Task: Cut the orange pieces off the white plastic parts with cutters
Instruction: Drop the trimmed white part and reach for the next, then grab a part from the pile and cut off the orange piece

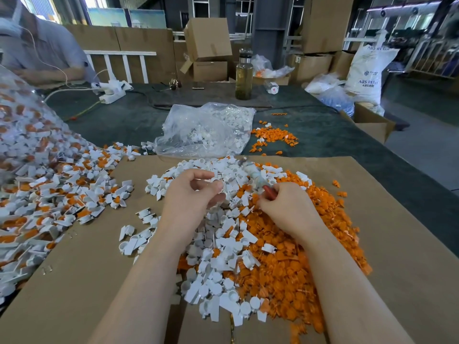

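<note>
- White plastic part (218, 181): pinched between thumb and fingertips of the left hand (191, 194), just above centre of the frame, over the sorted heap. Whether an orange piece is attached to it cannot be told; the part is small and half covered by the fingers.
- Cutters (255, 178): gripped by the right hand (285, 207), fingers curled round the red handles, head pointing toward the upper left, close beside the held part. Jaw position cannot be read; the tool is blurred.
- Risk, fingers: the left fingertips (216, 187) sit very near the cutter head. A cut taken without a clear sightline could nip them.
- Risk, wrong cut line: with so shallow a grip, the part may twist in the pinch and the white body be cut, not the orange tab.
- Risk, mixing: the white pile (218, 276) and orange offcuts (298, 269) overlap at lower centre. A dropped piece may land on the wrong side.
- Risk, uncut stock: the unprocessed parts (49, 194) at the left edge lie near the finished heap; stray pieces could slip in unsorted.
</note>
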